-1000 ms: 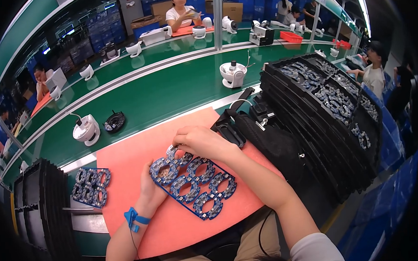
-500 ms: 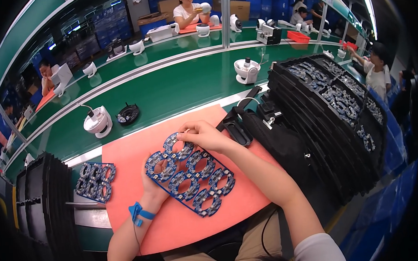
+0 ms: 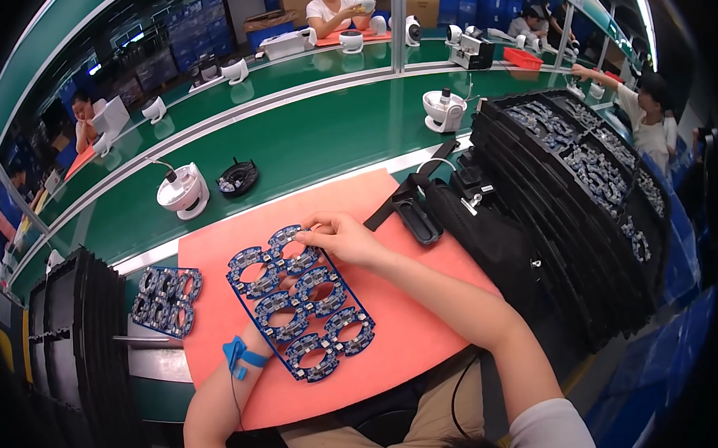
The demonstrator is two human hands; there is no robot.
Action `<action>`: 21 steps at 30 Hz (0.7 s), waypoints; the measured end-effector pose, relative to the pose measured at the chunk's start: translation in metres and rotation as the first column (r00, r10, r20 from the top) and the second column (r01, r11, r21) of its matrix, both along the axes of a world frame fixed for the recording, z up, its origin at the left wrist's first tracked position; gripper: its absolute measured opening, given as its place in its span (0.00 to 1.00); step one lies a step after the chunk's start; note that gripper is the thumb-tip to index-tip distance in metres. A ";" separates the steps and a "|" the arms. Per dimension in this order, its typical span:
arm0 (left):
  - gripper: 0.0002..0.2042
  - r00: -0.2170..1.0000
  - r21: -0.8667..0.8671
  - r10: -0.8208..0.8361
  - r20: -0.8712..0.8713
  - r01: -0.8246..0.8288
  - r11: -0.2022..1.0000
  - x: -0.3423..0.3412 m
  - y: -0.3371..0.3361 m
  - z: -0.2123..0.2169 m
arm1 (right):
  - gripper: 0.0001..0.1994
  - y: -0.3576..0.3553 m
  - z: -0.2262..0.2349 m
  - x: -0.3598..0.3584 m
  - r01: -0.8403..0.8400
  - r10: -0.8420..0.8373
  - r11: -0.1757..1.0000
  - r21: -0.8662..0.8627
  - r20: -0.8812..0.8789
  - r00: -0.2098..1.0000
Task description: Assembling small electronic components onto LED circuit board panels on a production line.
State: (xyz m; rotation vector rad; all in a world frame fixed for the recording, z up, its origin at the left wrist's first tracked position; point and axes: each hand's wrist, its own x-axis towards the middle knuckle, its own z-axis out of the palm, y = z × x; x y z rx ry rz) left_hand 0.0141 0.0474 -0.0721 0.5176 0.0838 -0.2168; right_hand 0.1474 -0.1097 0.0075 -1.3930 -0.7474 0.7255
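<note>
A blue circuit board panel (image 3: 305,300) with several ring-shaped boards is held tilted above the salmon-coloured mat (image 3: 412,334). My right hand (image 3: 337,238) pinches its far edge at the top ring, thumb on the near face. Beneath the panel is my left hand (image 3: 257,337), holding it from the left side; its fingers are mostly hidden by the boards. A blue wrist strap (image 3: 243,357) with a thin cord circles my left wrist. Another circuit board panel (image 3: 167,300) lies at the mat's left edge.
Black trays (image 3: 570,191) filled with boards are stacked on the right; more black trays (image 3: 79,332) stand at left. A black bag (image 3: 463,227) lies beside the mat. White camera housings (image 3: 183,192) and a black round part (image 3: 238,178) rest on the green conveyor (image 3: 323,129). Co-workers sit beyond.
The panel has shifted left and turned more upright in my hands. My left hand is now more covered by it. The right hand has moved slightly left, still pinching the top edge.
</note>
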 end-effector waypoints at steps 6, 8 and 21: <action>0.18 0.998 -0.143 -0.049 -0.036 0.044 0.989 -0.004 -0.001 0.010 | 0.13 0.003 -0.007 0.003 0.014 -0.011 1.000 -0.015 0.172 0.985; 0.18 0.999 -0.144 -0.018 -0.042 0.012 0.989 -0.015 0.005 0.006 | 0.15 0.004 -0.009 0.005 0.040 -0.035 0.999 -0.019 0.231 0.972; 0.15 0.990 -0.177 0.136 -0.030 -0.139 0.974 -0.002 -0.012 0.004 | 0.09 0.000 -0.002 0.002 0.165 -0.164 0.986 0.029 0.376 0.912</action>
